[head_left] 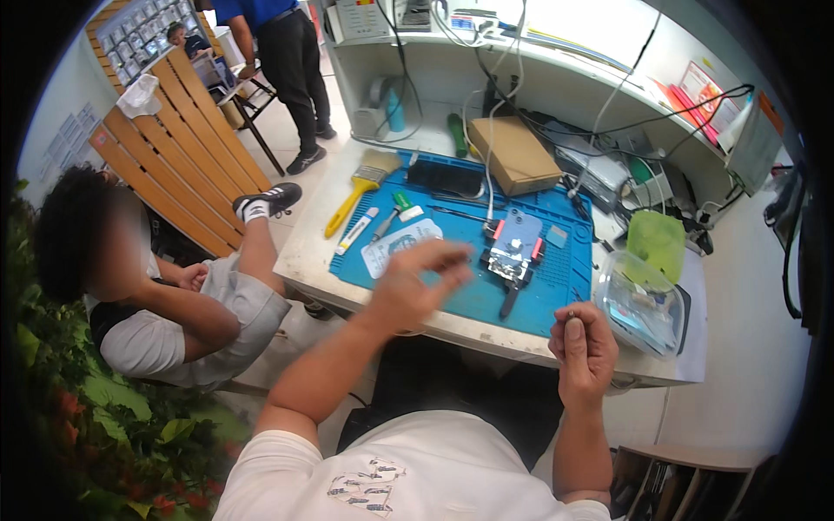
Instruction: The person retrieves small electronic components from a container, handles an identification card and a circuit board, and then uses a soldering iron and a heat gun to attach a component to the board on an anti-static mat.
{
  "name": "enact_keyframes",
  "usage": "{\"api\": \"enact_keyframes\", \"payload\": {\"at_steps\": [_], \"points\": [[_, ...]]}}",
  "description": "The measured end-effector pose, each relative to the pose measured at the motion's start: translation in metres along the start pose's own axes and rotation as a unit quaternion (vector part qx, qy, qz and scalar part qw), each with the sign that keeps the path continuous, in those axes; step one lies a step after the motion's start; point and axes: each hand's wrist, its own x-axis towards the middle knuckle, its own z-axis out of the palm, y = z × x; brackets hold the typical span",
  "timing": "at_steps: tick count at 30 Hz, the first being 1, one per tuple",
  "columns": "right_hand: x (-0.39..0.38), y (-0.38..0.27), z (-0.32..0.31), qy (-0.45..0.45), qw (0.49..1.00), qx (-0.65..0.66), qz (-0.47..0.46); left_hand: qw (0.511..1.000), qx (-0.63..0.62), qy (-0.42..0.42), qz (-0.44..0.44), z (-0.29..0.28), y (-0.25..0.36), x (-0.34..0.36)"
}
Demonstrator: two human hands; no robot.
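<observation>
My left hand (415, 286) hovers over the front of the blue work mat (452, 300), left of the phone. Motion smears its fingers, so I cannot tell whether they hold anything. Past the mat's front right corner, my right hand (585, 352) is closed, thumb against the fingers. A tiny dark thing shows at its fingertips, too small to name. Between the hands, a phone (516, 234) with its camera side up sits in a clamp holder (509, 300) with red grips. A white cable runs to its upper left.
Around the mat lie a yellow-handled brush (352, 204), a dark phone (445, 179), a screwdriver (386, 224), a cardboard box (514, 156) and a clear plastic tub (641, 304). Cables hang from the shelf (556, 56). A seated person (174, 286) is at left; another stands behind (291, 74).
</observation>
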Motion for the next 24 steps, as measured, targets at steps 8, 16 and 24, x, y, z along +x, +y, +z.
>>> {"api": "enact_keyframes", "payload": {"at_steps": [8,16,24], "points": [[-0.009,0.02,-0.008,-0.055,0.981,-0.185,-0.002,0.93,0.256,0.072,-0.252,-0.125,-0.085,0.019],[-0.013,0.025,-0.006,-0.023,0.974,-0.223,0.016,0.881,0.401,-0.001,-0.25,-0.119,-0.092,0.032],[0.005,0.02,-0.012,-0.025,0.975,-0.222,-0.013,0.941,0.302,0.037,-0.149,-0.117,-0.063,0.049]]}}
